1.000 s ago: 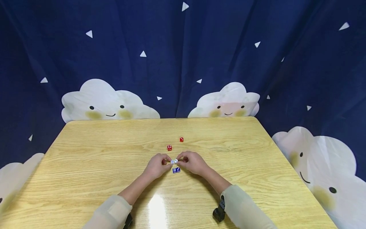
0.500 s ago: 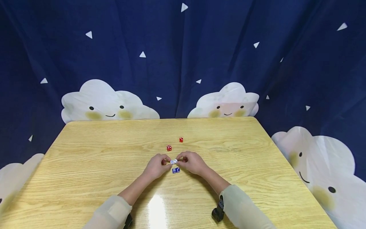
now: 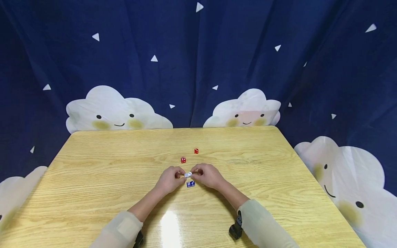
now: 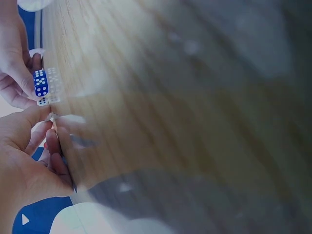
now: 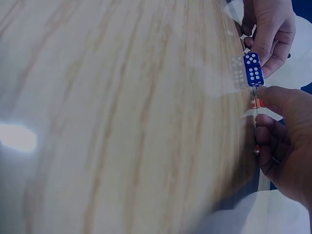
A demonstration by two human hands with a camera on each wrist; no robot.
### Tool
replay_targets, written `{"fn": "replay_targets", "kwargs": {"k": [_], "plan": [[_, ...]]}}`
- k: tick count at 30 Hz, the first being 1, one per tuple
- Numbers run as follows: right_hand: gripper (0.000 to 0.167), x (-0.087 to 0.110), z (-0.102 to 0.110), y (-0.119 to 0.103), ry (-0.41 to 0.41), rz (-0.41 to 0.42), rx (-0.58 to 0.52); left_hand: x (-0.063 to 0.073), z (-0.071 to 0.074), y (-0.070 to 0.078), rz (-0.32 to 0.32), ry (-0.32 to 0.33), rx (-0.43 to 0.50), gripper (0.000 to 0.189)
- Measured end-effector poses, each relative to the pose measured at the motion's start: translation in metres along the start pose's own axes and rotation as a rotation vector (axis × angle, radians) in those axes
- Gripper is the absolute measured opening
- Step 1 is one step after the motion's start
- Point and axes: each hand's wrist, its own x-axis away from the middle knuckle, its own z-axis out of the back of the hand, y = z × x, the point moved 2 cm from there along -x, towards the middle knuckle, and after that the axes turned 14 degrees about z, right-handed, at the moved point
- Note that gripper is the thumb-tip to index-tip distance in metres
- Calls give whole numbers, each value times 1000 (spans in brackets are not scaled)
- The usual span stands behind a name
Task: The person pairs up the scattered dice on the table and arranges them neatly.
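Contact showed on both sides as I watched from my remote station. The left grip [image 3: 170, 179] was drawn in to a narrow pinch, thumb and forefinger on one white die [image 3: 186, 175], and the right grip [image 3: 208, 175] pinched the other white die [image 3: 190, 174] the same way. I saw the two dice side by side between the grips, apparently touching; whether they rested on the table [image 3: 93, 162] or were held just above it, I could not tell. On the near side of both grips, a pair of blue dice [image 3: 189, 184] lay together. Beyond the grips I had one red die [image 3: 183, 160] near the left fingertips and another red die [image 3: 196, 151] farther off, ahead of the right ones. Behind each grip ran a pale sleeve [image 3: 122, 225], and past the table's far edge hung a navy curtain [image 3: 232, 41] printed with smiling clouds [image 3: 108, 100].
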Motion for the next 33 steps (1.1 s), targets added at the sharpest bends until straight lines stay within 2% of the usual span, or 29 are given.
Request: {"fn": "replay_targets", "kwargs": {"k": [11, 15, 21, 29, 33], "plan": [[17, 0, 1, 0, -2, -3, 4, -2, 2, -1, 15, -22, 41, 19], [17, 0, 1, -1, -4, -4, 2, -2, 4, -2, 29, -34, 90, 21], [17, 0, 0, -1, -7, -12, 4, -4, 11, -5, 85, -61, 182, 25], [18, 0, -1, 1, -7, -11, 7, -7, 25, -5, 91, -6, 163, 25], [17, 0, -2, 1, -8, -17, 10, -12, 29, -5, 77, 49, 146, 24]]}}
